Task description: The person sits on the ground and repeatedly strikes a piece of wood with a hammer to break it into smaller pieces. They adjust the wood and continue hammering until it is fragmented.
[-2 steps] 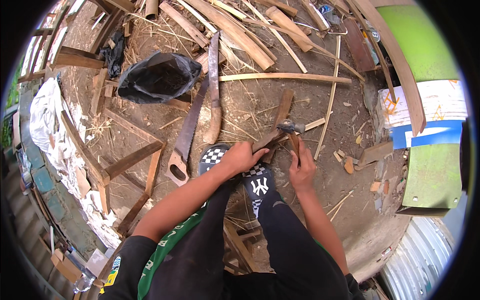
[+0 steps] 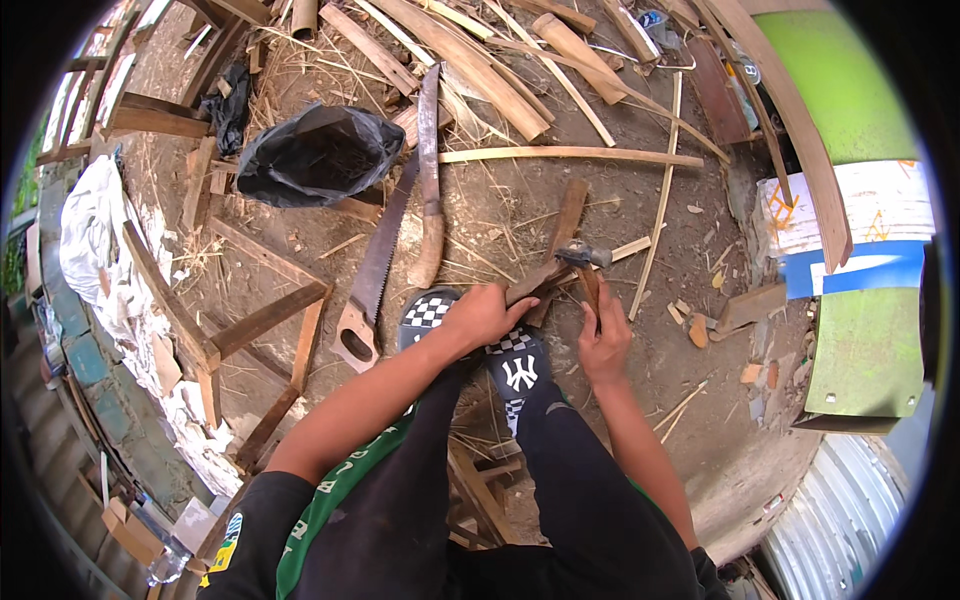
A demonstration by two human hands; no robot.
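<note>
My left hand point(image 2: 482, 320) is closed around the near end of a short wooden piece point(image 2: 537, 281), just beyond my feet. That piece lies across a second, longer wooden strip point(image 2: 568, 215) on the dirt. My right hand point(image 2: 606, 345) grips a hammer point(image 2: 583, 254) by its wooden handle. The hammer's dark metal head is at the far end of the held piece; whether it touches the wood I cannot tell. Left of my feet lie a handsaw point(image 2: 376, 262) and a machete point(image 2: 430, 180) with a wooden handle, their blades close together.
An open black plastic bag point(image 2: 320, 157) stands at the far left. Nailed wooden frames point(image 2: 262, 320) lie to the left, beside white sheeting point(image 2: 90, 235). Bamboo and timber lengths point(image 2: 470, 70) are piled at the far side. A green panel point(image 2: 865, 345) and corrugated metal point(image 2: 840, 515) border the right.
</note>
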